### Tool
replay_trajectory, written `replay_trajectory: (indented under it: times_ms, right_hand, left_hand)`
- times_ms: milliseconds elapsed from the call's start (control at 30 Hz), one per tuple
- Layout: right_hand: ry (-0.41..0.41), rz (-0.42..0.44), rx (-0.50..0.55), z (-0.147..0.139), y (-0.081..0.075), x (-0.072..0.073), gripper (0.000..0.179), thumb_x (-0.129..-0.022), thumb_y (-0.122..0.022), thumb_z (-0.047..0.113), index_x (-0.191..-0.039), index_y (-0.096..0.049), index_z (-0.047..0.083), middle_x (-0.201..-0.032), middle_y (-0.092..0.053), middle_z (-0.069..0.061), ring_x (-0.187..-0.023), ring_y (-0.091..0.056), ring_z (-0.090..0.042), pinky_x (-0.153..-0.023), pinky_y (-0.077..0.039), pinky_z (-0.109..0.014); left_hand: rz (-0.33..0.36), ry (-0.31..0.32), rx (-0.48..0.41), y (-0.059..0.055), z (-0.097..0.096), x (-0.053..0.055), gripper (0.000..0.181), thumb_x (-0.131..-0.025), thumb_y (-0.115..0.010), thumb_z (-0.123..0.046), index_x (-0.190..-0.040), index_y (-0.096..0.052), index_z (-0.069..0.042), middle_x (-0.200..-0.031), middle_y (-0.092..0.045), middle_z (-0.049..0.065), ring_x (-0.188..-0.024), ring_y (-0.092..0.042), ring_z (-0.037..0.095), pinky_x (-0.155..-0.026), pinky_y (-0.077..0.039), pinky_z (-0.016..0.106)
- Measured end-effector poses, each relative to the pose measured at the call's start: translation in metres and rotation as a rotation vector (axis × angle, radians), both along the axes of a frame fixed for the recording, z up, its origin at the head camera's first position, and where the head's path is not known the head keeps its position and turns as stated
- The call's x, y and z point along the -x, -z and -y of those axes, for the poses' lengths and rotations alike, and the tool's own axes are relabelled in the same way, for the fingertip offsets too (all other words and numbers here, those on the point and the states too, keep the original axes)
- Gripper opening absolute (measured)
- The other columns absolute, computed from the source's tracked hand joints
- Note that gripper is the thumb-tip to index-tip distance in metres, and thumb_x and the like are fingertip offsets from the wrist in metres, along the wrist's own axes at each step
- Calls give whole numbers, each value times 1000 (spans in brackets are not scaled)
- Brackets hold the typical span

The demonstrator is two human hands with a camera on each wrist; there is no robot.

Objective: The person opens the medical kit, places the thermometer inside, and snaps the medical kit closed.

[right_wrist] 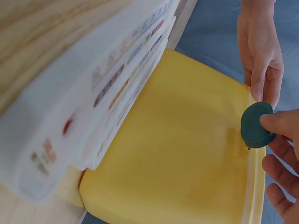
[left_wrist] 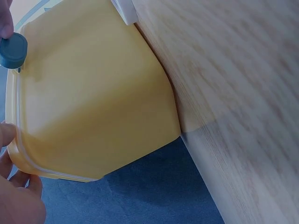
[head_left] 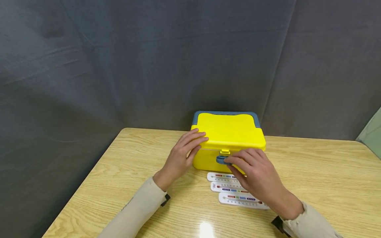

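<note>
A yellow box (head_left: 232,130) with a blue handle (head_left: 226,112) stands on the table, its lid down. At the middle of its front is a blue latch (head_left: 220,160), tilted outward. My right hand (head_left: 259,173) pinches this latch between thumb and fingers; the right wrist view shows the latch (right_wrist: 253,127) closely. My left hand (head_left: 181,154) rests on the lid's front left corner, fingers straight over the top and thumb against the front edge. Three white thermometers (head_left: 229,202) lie in a stack of rows before the box, partly hidden by my right hand.
The wooden table (head_left: 134,165) ends at a rounded back left corner. A grey cloth (head_left: 166,66) hangs behind it and down its left side. A pale green surface (head_left: 372,132) shows at the far right.
</note>
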State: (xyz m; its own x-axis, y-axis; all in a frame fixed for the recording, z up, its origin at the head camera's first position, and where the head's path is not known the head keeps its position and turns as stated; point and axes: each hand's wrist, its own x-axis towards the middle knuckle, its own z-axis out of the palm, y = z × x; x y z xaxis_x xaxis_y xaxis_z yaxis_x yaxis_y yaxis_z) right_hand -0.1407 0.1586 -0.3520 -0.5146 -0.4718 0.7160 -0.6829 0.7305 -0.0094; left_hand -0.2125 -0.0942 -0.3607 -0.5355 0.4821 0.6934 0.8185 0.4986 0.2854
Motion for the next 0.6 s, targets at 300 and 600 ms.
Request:
replay_trajectory:
  times_ms: [300,600]
  right_hand:
    - [-32,-19,-12,-1,2,1,57,-105,-31,50,-100,-76,16,-96,-72,3,-92,-59,-19,-90,-44,-34]
    - [-39,-20,-21,-2,4,3,59,-105,-31,51,-98,-78,16,-94,-72,3,-89,-59,-18,-87,-45,-32]
  left_hand:
    - [-3,21,-15,1,2,1,34,-96,-64,-7,-129,-66,-13,-138,-61,3,-140,-46,21,-120,-35,32]
    - [12,75,-92,-2,3,6,32,-91,-70,-7,-122,-71,-11,-130,-66,4,-135,-51,23,-118,-38,33]
